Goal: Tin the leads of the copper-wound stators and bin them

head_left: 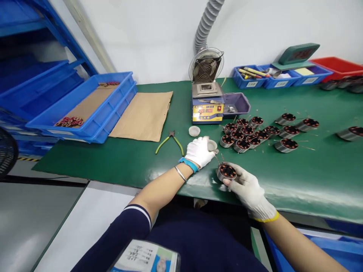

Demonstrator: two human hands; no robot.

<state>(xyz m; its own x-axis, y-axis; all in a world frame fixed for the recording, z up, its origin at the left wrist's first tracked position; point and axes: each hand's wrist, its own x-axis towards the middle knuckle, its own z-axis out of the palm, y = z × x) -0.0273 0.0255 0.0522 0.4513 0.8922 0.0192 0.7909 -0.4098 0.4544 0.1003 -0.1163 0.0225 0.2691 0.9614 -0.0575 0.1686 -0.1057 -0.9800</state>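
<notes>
The right hand (249, 189) wears a white glove and is closed around a round motor coil (227, 172). The coil has copper wire wound in a ring and sits at the near edge of the green desk (312, 177), just past the person's lap. The left hand (200, 151), also gloved, is at 10 o'clock from the coil. Its fingers are pinched together on a small round dish (212, 144); a thin wire runs from near the dish down to the coil.

At 1 o'clock from the hands lies a bunch of more coils (246, 134), close together. A white cap (194, 131) and green-handled cutters (169, 142) lie at 10 o'clock from the left hand. Behind them stands a yellow and blue solder pot (207, 105). A brown card sheet (144, 115) and blue trays (93, 105) are far off at 10 o'clock.
</notes>
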